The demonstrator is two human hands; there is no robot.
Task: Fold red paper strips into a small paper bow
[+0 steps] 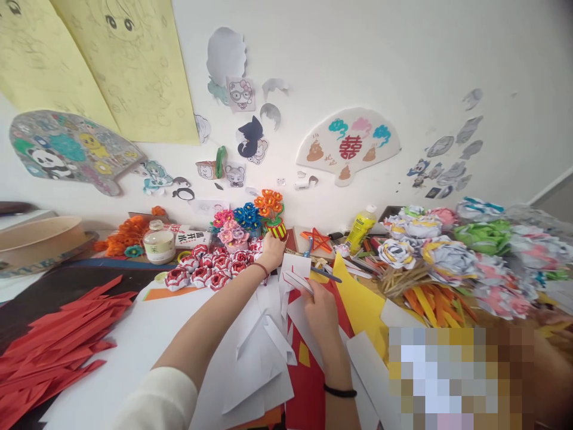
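Observation:
My left hand (274, 249) reaches far forward to the base of a small yellow-and-black striped pot (276, 229) with orange craft flowers (269, 203). Its fingers are mostly hidden, so I cannot tell whether they grip anything. Closer in, my right hand (321, 303) is closed on a folded white paper strip (297, 279), which points up and left. Under and between my arms lie white paper sheets (264, 382), some of them folded, with red paper (307, 394) beneath. Left of my left hand sit several red-and-white paper roses (220, 261).
Red folded strips (58, 340) are piled at left, near a glue jar (160, 242) and a round basin (40, 239). Right are yellow paper (356, 298), a yellow bottle (360, 227) and large paper flowers (450, 260). A pixelated patch covers the lower right. The wall stands behind.

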